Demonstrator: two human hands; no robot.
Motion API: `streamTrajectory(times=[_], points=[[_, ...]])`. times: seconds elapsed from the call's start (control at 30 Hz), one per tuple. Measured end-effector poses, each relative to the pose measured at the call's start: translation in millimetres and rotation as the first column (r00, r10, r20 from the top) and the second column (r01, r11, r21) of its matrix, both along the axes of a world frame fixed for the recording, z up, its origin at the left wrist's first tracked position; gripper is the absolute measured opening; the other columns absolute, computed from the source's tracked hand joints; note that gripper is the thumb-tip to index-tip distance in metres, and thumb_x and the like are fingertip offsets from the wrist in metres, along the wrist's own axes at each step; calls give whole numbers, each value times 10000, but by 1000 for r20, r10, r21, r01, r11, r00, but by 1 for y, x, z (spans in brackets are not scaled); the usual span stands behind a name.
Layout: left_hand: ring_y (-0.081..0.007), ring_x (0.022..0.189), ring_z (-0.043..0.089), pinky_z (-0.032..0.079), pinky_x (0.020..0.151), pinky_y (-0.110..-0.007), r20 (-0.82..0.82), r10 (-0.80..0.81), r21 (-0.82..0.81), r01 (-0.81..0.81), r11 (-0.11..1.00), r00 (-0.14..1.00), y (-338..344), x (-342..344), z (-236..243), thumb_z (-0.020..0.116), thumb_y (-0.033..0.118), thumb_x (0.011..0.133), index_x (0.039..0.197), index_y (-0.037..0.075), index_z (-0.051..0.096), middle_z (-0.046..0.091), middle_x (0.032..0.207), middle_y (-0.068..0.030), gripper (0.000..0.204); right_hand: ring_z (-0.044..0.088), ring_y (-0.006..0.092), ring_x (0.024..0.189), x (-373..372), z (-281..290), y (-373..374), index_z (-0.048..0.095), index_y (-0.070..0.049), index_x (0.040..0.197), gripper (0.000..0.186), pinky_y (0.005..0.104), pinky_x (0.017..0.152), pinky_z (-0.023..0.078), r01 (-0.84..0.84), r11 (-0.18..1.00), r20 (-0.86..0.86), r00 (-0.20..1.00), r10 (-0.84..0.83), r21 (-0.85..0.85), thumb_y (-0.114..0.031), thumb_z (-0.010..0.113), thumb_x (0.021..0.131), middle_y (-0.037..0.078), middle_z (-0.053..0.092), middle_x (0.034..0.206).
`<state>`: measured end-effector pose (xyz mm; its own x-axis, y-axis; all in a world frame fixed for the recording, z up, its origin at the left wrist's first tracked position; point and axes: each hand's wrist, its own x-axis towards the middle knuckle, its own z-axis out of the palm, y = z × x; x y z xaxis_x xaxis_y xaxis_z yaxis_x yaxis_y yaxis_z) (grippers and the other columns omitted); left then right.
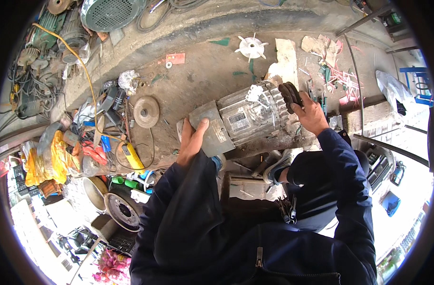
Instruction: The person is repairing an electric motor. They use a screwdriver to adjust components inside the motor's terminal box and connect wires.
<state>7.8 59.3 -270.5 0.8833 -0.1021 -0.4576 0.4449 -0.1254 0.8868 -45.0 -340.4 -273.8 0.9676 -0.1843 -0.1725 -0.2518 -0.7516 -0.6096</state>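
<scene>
A grey electric motor [250, 116] lies on its side on the worn bench, tilted slightly up to the right. A smooth grey cover [208, 128] encloses its left end, and my left hand [192, 139] grips that end with the thumb on top; some fingers are hidden behind it. At the right end sits a dark grooved pulley [290, 96], with the fingers of my right hand [312, 115] curled over its rim. White wire ends [256, 94] stick up from the motor's top.
Beyond the motor lie a white plastic fan [251, 48] and torn cardboard [284, 61]. Left of it are a round metal disc [146, 112], a yellow-bodied tool [133, 156] and tangled cables. Pink strips [345, 80] litter the right side. A wheel rim [123, 212] stands lower left.
</scene>
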Motion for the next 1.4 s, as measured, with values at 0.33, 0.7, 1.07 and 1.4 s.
streamTrajectory(times=[0.33, 0.7, 1.07, 1.4], points=[[-365, 1308, 570, 423, 1101, -402, 151, -305, 334, 242, 911, 940, 7, 49, -4, 662, 459, 969, 1438, -88, 472, 607, 1379, -275, 745, 688, 492, 878, -35, -19, 4, 595, 23, 1184, 455, 502, 737, 537, 34, 996, 75, 997, -28, -77, -359, 707, 964, 298, 692, 969], [-486, 1185, 629, 487, 1018, -495, 239, -377, 489, 225, 843, 895, -24, 90, -14, 651, 576, 926, 1347, -86, 538, 660, 1226, -344, 792, 688, 481, 888, -64, -7, 9, 647, 3, 1103, 546, 505, 768, 543, 126, 986, -162, 976, -143, -109, -508, 716, 926, 259, 713, 987], [-336, 1100, 702, 555, 933, -419, 530, -663, 617, 296, 729, 529, -79, 76, 62, 712, 266, 972, 1255, 13, 624, 710, 1180, -194, 389, 709, 340, 879, -50, 55, 55, 757, -36, 1034, 189, 398, 800, 572, -68, 973, 279, 960, 3, 223, -97, 760, 855, 148, 715, 958], [-85, 869, 669, 562, 805, -280, 272, -703, 201, 676, 709, 657, -136, 16, 55, 771, 82, 905, 1067, 16, 701, 737, 947, -29, 188, 720, 326, 843, -24, 54, 61, 763, -32, 991, 147, 397, 781, 567, -107, 933, 177, 983, 48, 345, -115, 746, 871, 151, 713, 940]])
